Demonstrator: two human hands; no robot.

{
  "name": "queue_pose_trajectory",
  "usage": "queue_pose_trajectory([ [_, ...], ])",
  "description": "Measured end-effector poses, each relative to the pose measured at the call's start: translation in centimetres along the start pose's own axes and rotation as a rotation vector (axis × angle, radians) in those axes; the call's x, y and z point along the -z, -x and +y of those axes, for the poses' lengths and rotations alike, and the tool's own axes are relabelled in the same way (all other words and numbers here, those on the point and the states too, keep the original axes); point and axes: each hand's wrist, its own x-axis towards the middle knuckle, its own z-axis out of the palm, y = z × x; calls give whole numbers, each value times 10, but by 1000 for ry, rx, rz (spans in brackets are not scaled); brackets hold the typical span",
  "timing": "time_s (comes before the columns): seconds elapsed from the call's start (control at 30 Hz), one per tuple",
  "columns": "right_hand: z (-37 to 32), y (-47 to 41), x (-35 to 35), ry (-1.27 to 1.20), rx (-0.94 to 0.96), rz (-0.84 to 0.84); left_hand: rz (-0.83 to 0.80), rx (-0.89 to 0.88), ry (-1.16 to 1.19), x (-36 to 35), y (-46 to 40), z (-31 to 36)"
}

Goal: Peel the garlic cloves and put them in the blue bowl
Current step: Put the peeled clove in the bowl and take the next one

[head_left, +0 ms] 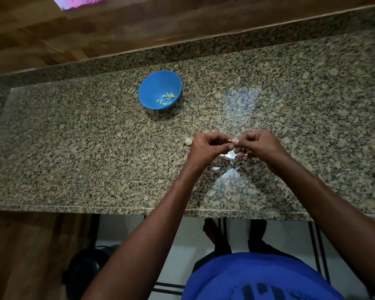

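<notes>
My left hand (206, 146) and right hand (259, 146) pinch 1 garlic clove (234, 140) between them above the table (95, 137), its long axis running left-right; the blue bowl (160, 90) sits well beyond.

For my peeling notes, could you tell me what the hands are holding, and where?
Both hands pinch one pinkish garlic clove: left hand on its left end, right hand on its right end.

The counter (95, 131) is speckled granite, polished and glossy (it shows pale reflections of light). The blue bowl (152, 89) looks like smooth matt plastic. The garlic skins (230, 158) look thin and papery. The wall (52, 33) behind is brown wood.
</notes>
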Motion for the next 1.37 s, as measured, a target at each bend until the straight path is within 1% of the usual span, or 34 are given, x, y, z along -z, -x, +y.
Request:
queue_pose_trajectory([
  [0.2,0,1,2,-106,-84,-40,4,-10,10,1,3,-1],
  [0.4,8,-2,0,-358,-306,-44,-15,-17,-18,-2,4,-3],
  [0.5,12,-3,0,-440,-362,-61,0,-11,-27,-2,4,-4],
  [0.63,13,-4,1,-466,-372,-51,14,-8,-22,-3,4,-3],
  [0.87,11,-2,1,-533,-416,-25,52,-62,-77,-7,5,-2],
  [1.03,6,-3,0,-581,-460,-18,83,-60,-139,-11,2,-7],
  [1.2,1,-7,-1,-568,-492,-18,27,-13,-127,-8,-1,-6],
  [1.37,1,-11,-3,-492,-480,-13,30,19,-68,-4,-3,-4],
])
